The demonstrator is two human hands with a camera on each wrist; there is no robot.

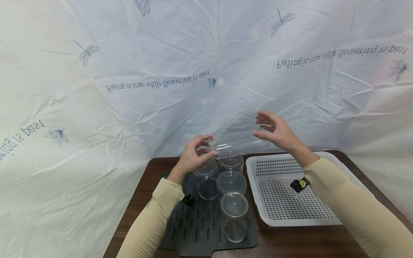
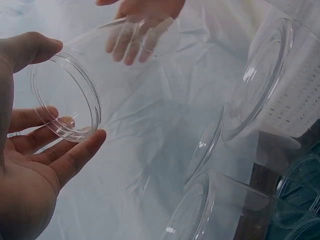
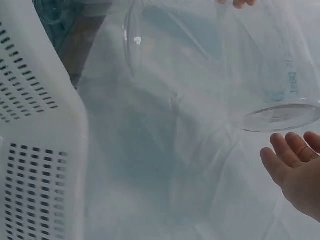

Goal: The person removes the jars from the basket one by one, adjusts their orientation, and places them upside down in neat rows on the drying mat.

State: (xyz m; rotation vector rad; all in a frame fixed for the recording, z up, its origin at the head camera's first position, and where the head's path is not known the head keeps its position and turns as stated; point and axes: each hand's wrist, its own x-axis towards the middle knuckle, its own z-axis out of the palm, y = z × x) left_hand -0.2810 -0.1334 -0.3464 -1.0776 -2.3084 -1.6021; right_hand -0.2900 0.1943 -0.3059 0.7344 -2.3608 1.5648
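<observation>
My left hand (image 1: 193,154) grips a clear jar (image 1: 230,146) by its threaded mouth, thumb on one side of the rim and fingers on the other. The jar lies about level in the air, its base (image 3: 280,120) towards my right. Close to that base is my right hand (image 1: 274,130), fingers spread and loosely bent, not closed on it; whether a fingertip touches cannot be told. Beneath the held jar, several more clear jars (image 1: 234,206) stand bottom up on a dark slotted drying mat (image 1: 190,225).
A white perforated basket (image 1: 256,197) stands on the right of the brown wooden table (image 1: 290,242), under my right forearm. Behind the table hangs a pale printed plastic sheet (image 1: 180,111), also along the left side.
</observation>
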